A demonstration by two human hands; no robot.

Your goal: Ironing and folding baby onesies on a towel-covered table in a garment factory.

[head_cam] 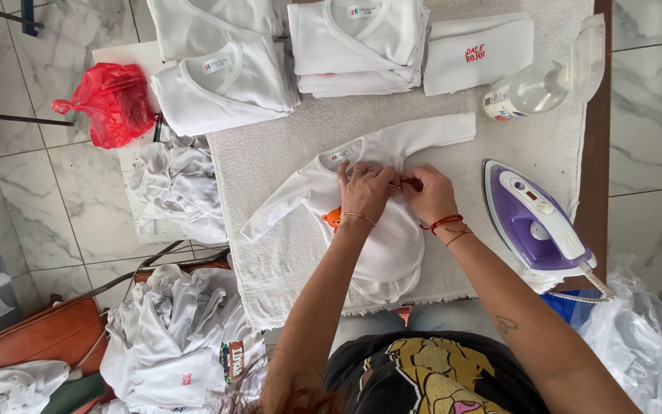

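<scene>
A: Head view: left hand (367, 192) and right hand (428, 193) both pinch the front of the white baby shirt (381, 230), flat on the towel-covered desk (285, 153). Fastening step, I'd say.
B: Next?
A: Probably smoothing. Red bag (109, 103) far left, clear spray bottle (534, 88) above the purple iron (538, 222).

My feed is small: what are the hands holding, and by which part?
Both the left hand and right hand pinch the white baby shirt at its front chest closure as it lies flat on the towel.
</scene>
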